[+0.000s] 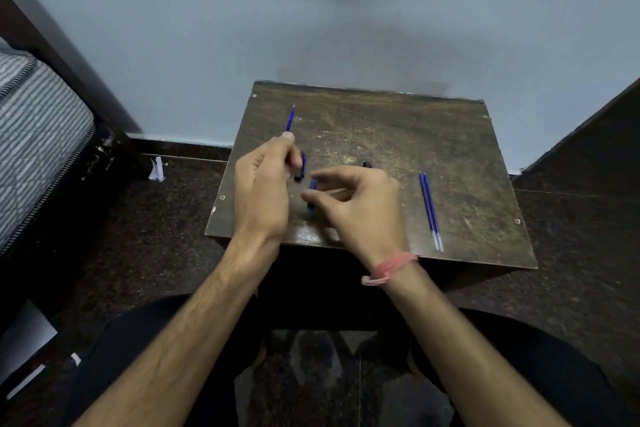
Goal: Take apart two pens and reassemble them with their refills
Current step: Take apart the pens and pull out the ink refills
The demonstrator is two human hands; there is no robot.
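The refill (290, 118) sticks up towards twelve o'clock out of the left hand (263, 184), whose fingers curl round it, probably to feed it into a barrel. A blue pen piece (311, 196) lies on the table (450, 135) under the right hand (360, 204), its fingers loosely spread, touching nothing I can make out. Two spare refills (430, 211) lie at three o'clock

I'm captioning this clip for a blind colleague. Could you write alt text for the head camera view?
Over a small dark wooden table, a person's left hand holds a blue refill pointing away, while the right hand hovers with curled fingers over blue pen parts. Two more blue refills lie side by side on the table to the right.
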